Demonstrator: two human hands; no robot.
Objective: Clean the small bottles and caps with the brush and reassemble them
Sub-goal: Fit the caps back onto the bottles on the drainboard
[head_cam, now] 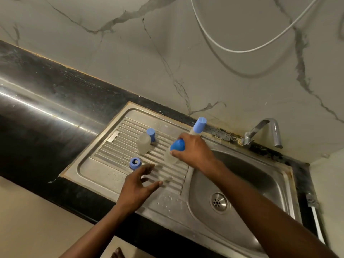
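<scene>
Right hand [193, 151] clenched round brush [199, 124], blue handle end sticking up toward wall. Blue rounded part [177, 145] shows at fingers, just above clear bottle [170, 157] on drainboard [104, 170]; whether fingertips also pinch bottle, cannot tell. Left hand [138, 183] released, fingers spread, hovering over drainboard ribs. Second bottle [143, 144] upright farther left, cap [150, 134] just behind it. Ring cap [135, 163] near left fingertips. Basin [242, 174], tap [264, 131] at right.

Clear bottle [143, 143] upright on the drainboard [111, 155], blue cap [150, 134] standing just behind it, ring cap [135, 163] lying nearer. Second bottle [170, 157] tilted, brush [199, 124] seemingly inside, blue handle end up.
</scene>
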